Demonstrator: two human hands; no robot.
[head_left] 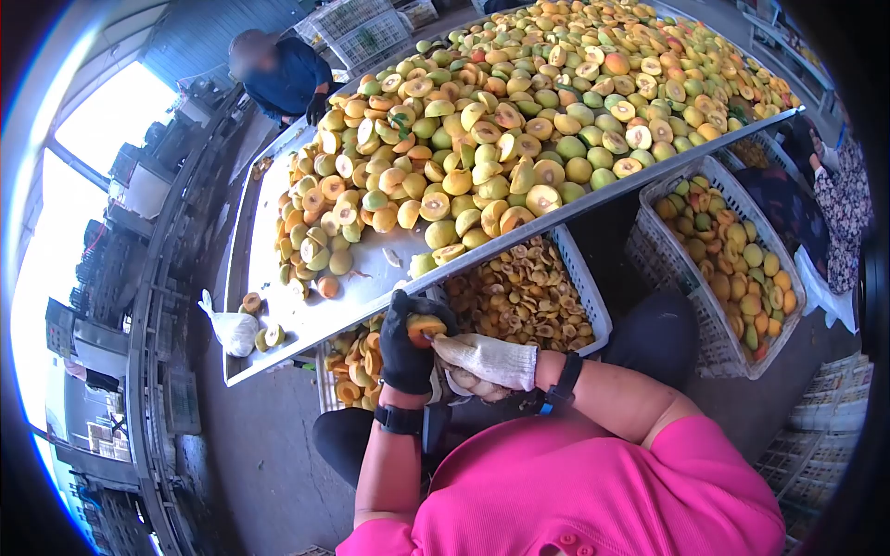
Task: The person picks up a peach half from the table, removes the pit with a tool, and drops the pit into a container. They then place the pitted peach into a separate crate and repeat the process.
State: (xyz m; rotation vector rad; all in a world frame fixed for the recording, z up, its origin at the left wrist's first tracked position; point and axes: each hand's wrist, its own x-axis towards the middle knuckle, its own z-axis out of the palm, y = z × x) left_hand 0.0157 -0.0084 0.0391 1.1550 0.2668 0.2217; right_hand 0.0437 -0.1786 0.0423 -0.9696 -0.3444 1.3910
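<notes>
My left hand (404, 357), in a black glove, is closed around a yellow-orange peach half (425, 326) just below the near rim of the metal table. Against that piece, my right hand (491, 360) in a whitish knit glove has its fingers closed. Whatever it grips is hidden by the glove. Under my hands, a crate of small cut fruit pieces (528, 301) stands to the right, and orange fruit halves (357, 371) fill another container to the left.
A metal table (264, 222) carries a big heap of halved peaches (501, 139). A white plastic bag (232, 329) hangs at its left corner. To the right stands a crate of peaches (663, 255). A co-worker (283, 79) is at the far left side; another person (839, 204) sits at right.
</notes>
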